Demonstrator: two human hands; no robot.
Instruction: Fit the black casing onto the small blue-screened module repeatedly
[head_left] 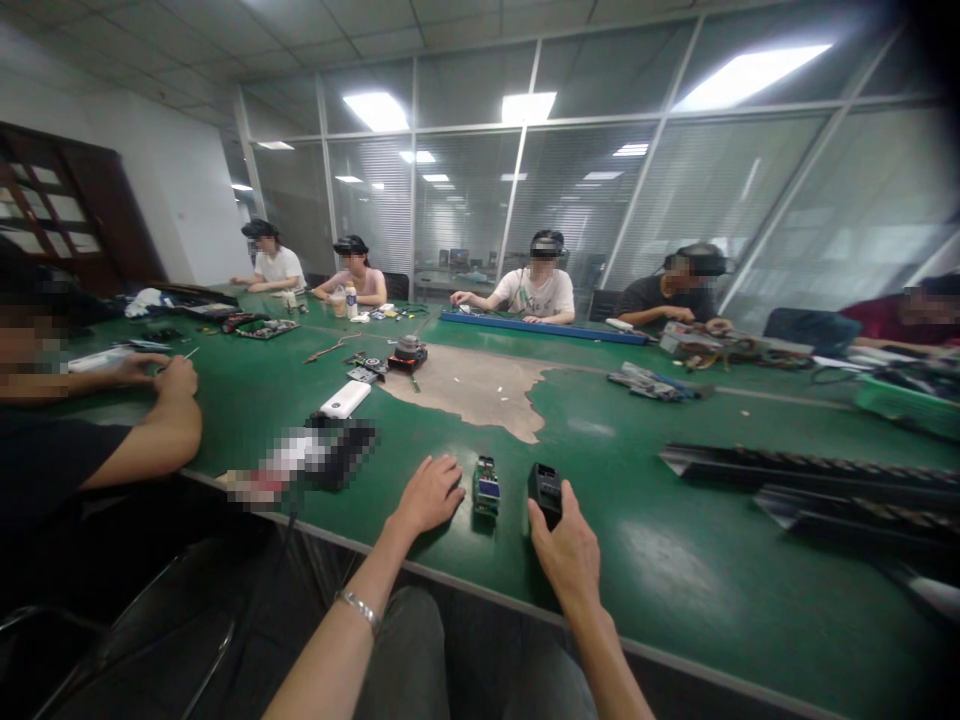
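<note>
My left hand lies palm down on the green table, its fingers stretched loosely and nothing seen in them. Just right of its fingertips, apart from them, is a small green circuit board with a bluish part on top. Beyond the board, my right hand grips a black plastic housing between thumb and fingers. The housing has openings at its far end; its lower part is hidden behind my hand.
A white phone-like device and a black device with a round top lie ahead to the left. Long black strips are on the right, near a green basket. A person's arm rests at the left; several people sit opposite.
</note>
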